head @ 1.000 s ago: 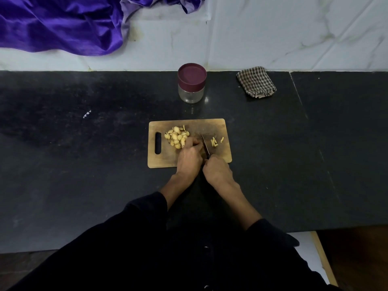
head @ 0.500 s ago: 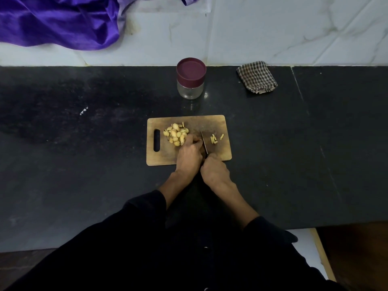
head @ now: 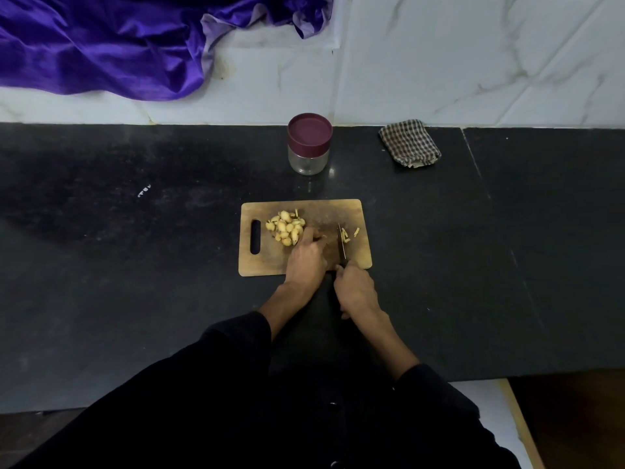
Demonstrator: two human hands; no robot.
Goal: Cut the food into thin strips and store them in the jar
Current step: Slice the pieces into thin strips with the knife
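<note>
A wooden cutting board (head: 263,262) lies on the black counter. A pile of pale yellow food pieces (head: 286,226) sits on its left half, and a few thin cut strips (head: 350,233) lie at its right. My left hand (head: 306,257) rests on the board with curled fingers beside the pile; what it holds under the fingertips is hidden. My right hand (head: 355,289) grips the handle of a knife (head: 341,243), whose blade points away between my left hand and the strips. A glass jar (head: 309,143) with a maroon lid stands closed behind the board.
A folded checked cloth (head: 410,143) lies at the back right of the counter. Purple fabric (head: 101,45) drapes over the white marble wall at the upper left. The counter's front edge runs near my body.
The hands and knife stay in nearly the same place on the board. The camera view has shifted slightly.
</note>
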